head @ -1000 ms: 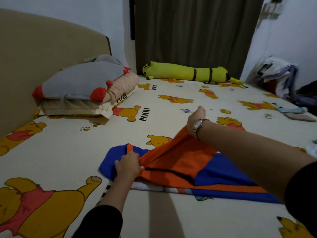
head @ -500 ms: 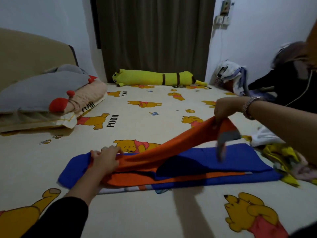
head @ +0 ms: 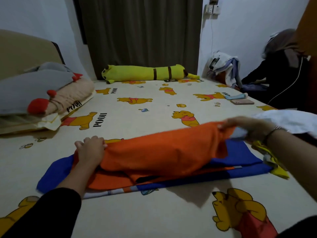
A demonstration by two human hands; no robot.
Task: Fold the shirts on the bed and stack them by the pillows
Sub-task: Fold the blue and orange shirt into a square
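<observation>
**One shirt mid-fold, nothing stacked**

One orange-and-blue shirt [head: 154, 157] is held taut between both closed grips: left hand [head: 90, 150] and right hand [head: 247, 126] each pinch an end. No folded stack is seen by the pillows [head: 34, 93], well beyond the left grip.

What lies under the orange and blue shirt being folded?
Under the orange and blue shirt, a white striped garment edge shows at the front, on the bedsheet. The rest is covered.
</observation>
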